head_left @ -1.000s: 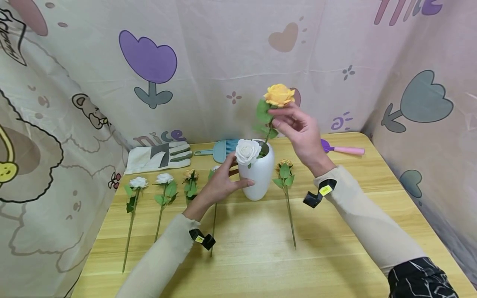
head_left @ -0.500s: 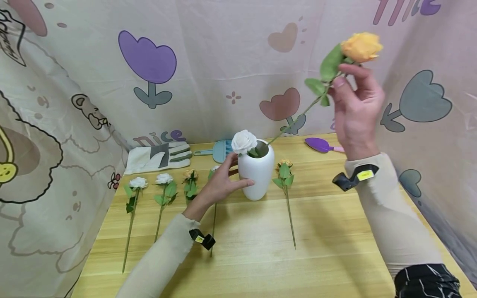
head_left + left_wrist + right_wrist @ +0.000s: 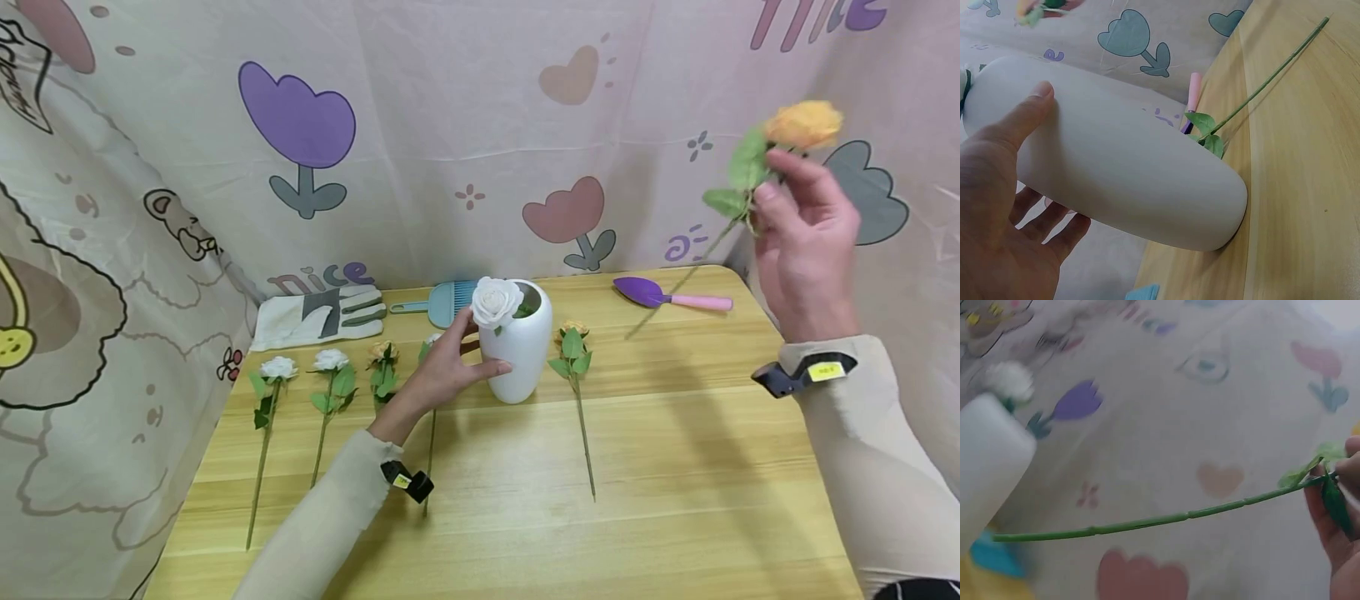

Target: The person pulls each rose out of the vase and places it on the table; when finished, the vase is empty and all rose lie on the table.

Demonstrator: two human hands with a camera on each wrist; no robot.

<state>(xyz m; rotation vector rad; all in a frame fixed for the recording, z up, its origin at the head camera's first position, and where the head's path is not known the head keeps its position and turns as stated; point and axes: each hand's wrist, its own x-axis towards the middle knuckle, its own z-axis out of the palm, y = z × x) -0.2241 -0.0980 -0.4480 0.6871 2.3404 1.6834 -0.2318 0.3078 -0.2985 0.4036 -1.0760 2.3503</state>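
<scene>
A white vase (image 3: 516,358) stands upright on the table with a white rose (image 3: 497,302) leaning over its left rim. My left hand (image 3: 442,367) grips the vase's left side, thumb across the front and fingers behind, as the left wrist view (image 3: 1016,181) also lets me see from below. Up at the right, my right hand (image 3: 810,242) pinches a yellow rose (image 3: 806,125) just under its bloom. Its green stem (image 3: 1166,520) slants down to the left, its end apart from the vase.
On the wooden table (image 3: 675,483), several roses lie left of the vase, and one yellow rose (image 3: 575,358) lies right of it. Along the back are a work glove (image 3: 322,317), a blue dustpan and brush (image 3: 450,302) and a purple trowel (image 3: 667,298).
My right hand has drawn the yellow rose up out of the vase and carried it right. The white rose's bloom shifted slightly. My left hand has stayed on the vase.
</scene>
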